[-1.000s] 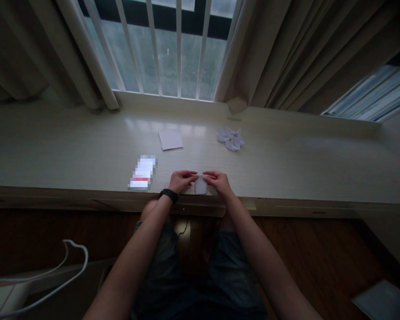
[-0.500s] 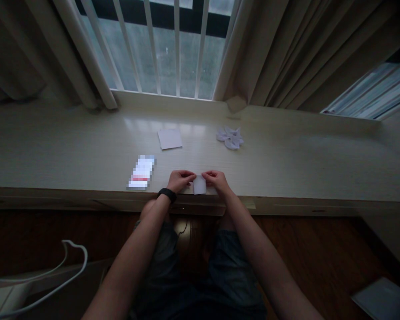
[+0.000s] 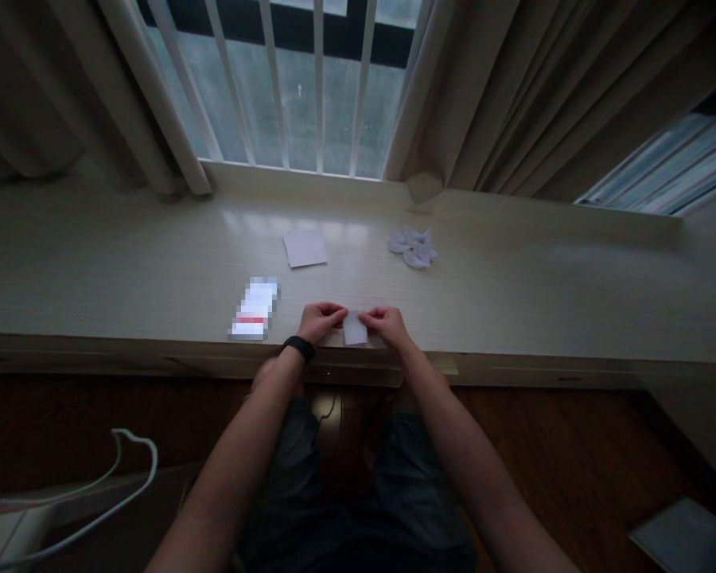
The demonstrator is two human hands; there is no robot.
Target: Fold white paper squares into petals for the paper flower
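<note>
Between my two hands is a small white piece of paper (image 3: 355, 329), roughly square, near the front edge of the pale ledge (image 3: 513, 294). My left hand (image 3: 322, 320) pinches its upper left corner; a black band circles that wrist. At the upper right corner, the fingers of my right hand (image 3: 385, 323) are closed on the same paper. Farther back lies a flat stack of white square paper (image 3: 305, 248). Right of the stack sits a group of folded white paper pieces (image 3: 413, 247).
A phone with a bright, blurred-out screen (image 3: 255, 309) lies left of my hands. Grey-beige curtains (image 3: 489, 103) and a barred window (image 3: 298, 103) border the ledge's back. A white cable (image 3: 149, 469) loops at lower left; a flat grey object (image 3: 689, 535) lies lower right on the floor.
The paper has shifted slightly up and left, and my right fingers reach a little farther over its corner. My left hand has barely moved.
</note>
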